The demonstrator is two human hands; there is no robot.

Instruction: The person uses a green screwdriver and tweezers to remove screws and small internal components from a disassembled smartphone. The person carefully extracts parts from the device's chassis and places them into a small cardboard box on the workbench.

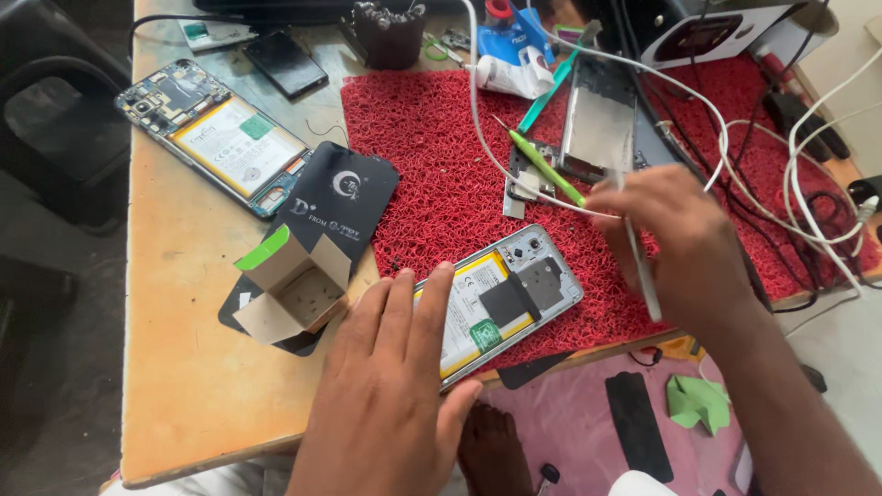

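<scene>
An opened phone (514,289) with a yellow-edged battery and bare circuit board lies on the red mat (432,156) near the table's front edge. My left hand (395,386) lies flat over its lower end, fingers spread, pressing it down. My right hand (675,239) hovers to the right of the phone, fingers closed on a thin metal tool (643,271) that points down toward me. Just beyond that hand lie a green screwdriver (547,167) and a metal phone frame (599,119).
A second opened phone (216,133) lies at the back left of the wooden table (184,303). A small open cardboard box (289,289) sits on a black sheet. White cables (781,174), a tube, a dark cup and a black phone crowd the far side.
</scene>
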